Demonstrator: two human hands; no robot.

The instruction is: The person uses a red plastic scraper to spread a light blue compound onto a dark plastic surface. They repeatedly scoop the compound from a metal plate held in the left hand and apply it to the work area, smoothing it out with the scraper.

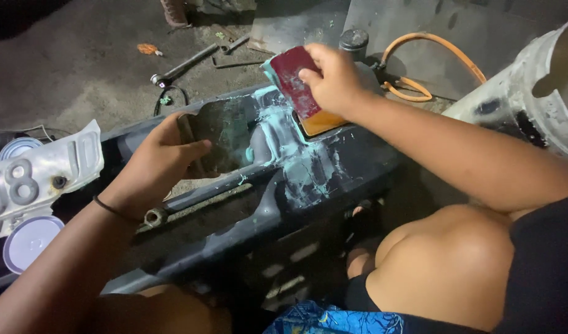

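Down on the ground, a person sits with a dark plastic body panel [333,179] lying across in front of their bare knees. Pale green filler paste [296,154] is smeared over the panel's upper middle, thick near its top edge and thinning into streaks lower down.

The right hand [333,77] holds a flat spreader card [299,89], dark red over most of its face and orange at its lower end, with green paste along its edges. The fingers are closed on the card, thumb on its red face and the others behind it, and the card's orange end touches the panel right at the smeared patch.

The left hand [157,164] grips the rim of an opening in the panel, just left of the paste; its fingers curl over the edge and are shut on it. A thin dark band sits on that wrist.

At the far left lies a bent pale number plate [42,179], with a round white lid [30,241] just below it and a small tin [18,147] above. Beyond the panel, on the concrete floor [86,68], lie a metal wrench [182,67] and an orange hose [432,62] coiled near a round black cap [354,40]. A white paint-marked bucket [531,86] stands at the right edge. Blue patterned cloth [333,321] shows at the bottom of the view.
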